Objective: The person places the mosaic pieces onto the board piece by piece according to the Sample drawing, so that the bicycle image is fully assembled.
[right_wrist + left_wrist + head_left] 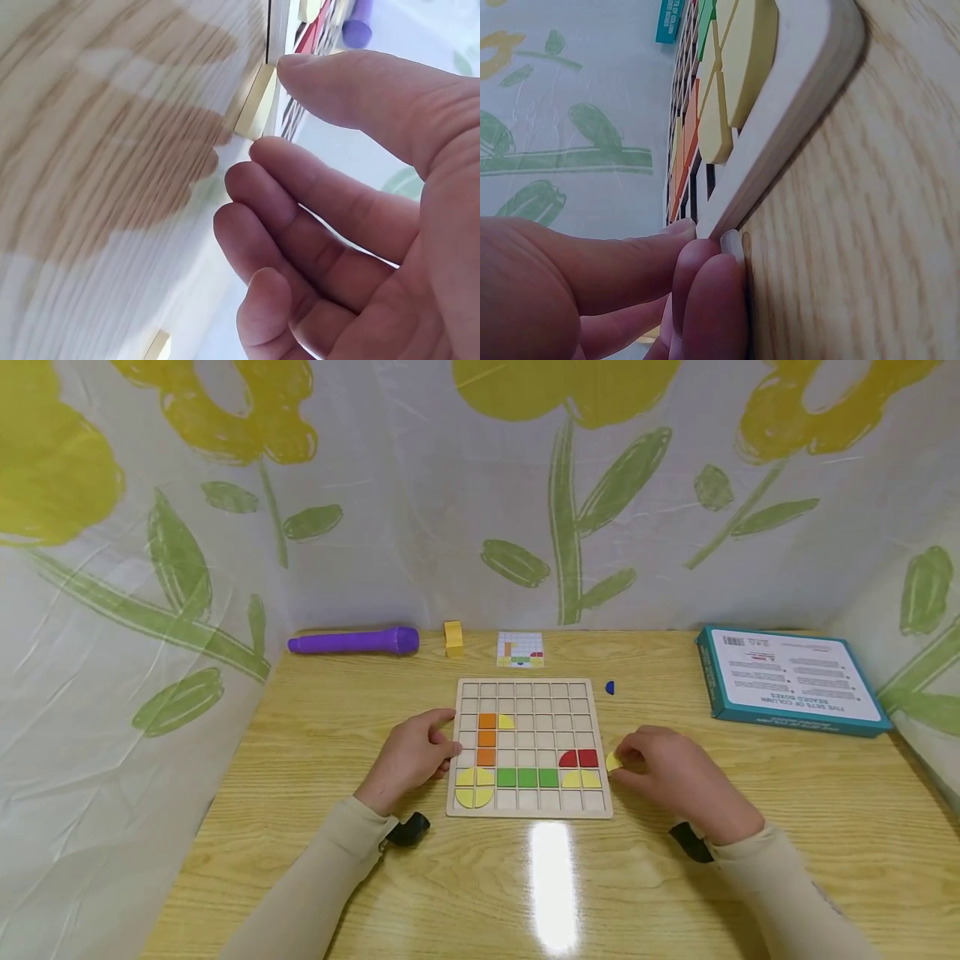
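A wooden grid board [454, 693] lies on the table, with flat coloured pieces in its cells. Orange squares [487, 738] form a column, with a yellow quarter-circle [506, 722] beside the top one. Four yellow quarters make a circle [474, 787] at lower left; green squares [527, 777], yellow quarters [581, 779] and red pieces [578, 758] sit to the right. My left hand [415, 747] grips the board's left edge, thumb over the rim [739, 187]. Beside the right edge, my right hand [678, 777] pinches a loose yellow quarter-circle [259, 105] between thumb and forefinger.
Behind the board lies a small printed pattern card [521, 650]. A small blue piece [610, 687] is off the board's upper right. Along the back are a purple microphone-shaped object [352, 641], a yellow-orange block [453, 639] and a teal-edged box [795, 681]. A flower-print curtain [405, 527] hangs behind.
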{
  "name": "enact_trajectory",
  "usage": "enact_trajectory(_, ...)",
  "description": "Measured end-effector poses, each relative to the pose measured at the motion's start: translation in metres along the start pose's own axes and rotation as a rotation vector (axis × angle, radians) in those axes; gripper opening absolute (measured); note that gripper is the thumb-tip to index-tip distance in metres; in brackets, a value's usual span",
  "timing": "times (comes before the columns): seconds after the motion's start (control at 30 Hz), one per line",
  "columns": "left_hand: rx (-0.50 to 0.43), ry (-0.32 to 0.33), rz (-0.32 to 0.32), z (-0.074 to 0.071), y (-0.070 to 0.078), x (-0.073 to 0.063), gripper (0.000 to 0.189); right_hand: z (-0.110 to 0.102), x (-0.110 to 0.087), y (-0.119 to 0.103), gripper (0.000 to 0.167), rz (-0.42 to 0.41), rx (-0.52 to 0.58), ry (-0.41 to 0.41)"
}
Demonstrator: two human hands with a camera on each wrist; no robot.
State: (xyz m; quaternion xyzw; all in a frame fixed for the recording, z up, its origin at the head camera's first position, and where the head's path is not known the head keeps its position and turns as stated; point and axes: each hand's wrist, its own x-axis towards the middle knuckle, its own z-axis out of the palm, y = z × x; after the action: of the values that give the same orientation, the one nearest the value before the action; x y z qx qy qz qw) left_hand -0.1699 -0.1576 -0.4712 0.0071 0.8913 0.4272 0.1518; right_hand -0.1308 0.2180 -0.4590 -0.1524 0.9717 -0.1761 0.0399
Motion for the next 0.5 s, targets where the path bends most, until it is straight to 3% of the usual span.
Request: enact_trajectory(0.5,-0.001,0.001,0.006,-0.0004,-0.0005,0.0005,0.063,0.0029,0.0101,-0.0017,0.022,0.031,0.016,-0.002)
